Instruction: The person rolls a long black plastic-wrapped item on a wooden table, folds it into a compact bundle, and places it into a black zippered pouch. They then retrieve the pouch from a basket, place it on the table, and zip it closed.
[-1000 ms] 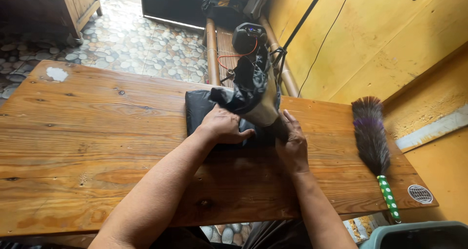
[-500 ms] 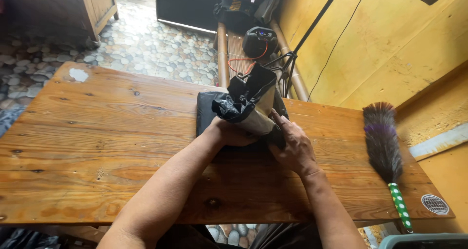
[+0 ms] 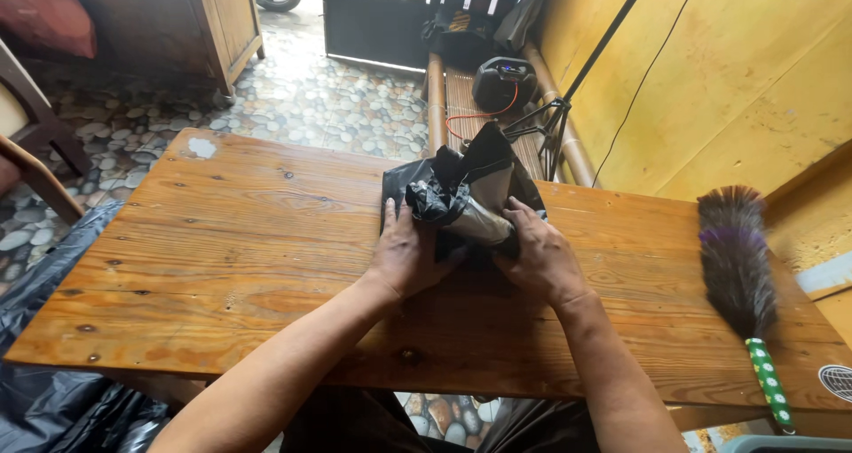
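A crumpled black plastic bag [image 3: 461, 191] lies on the wooden table [image 3: 222, 240] with a pale cylindrical object partly wrapped inside it. My left hand [image 3: 404, 253] presses flat on the bag's left edge. Against the bag's right side rests my right hand [image 3: 541, 253], fingers curled onto the plastic around the pale object. Part of the bag stands up in a peak between both hands.
A feather duster [image 3: 737, 267] with a green dotted handle lies at the table's right end. Beyond the table stand bamboo poles, a black round device [image 3: 503, 82] and a tripod by the yellow wall [image 3: 710, 71]. Black plastic [image 3: 35, 391] hangs at the lower left.
The bag has been lowered toward the table. My left hand has flattened onto its left edge and my right hand has closed in on its right side.
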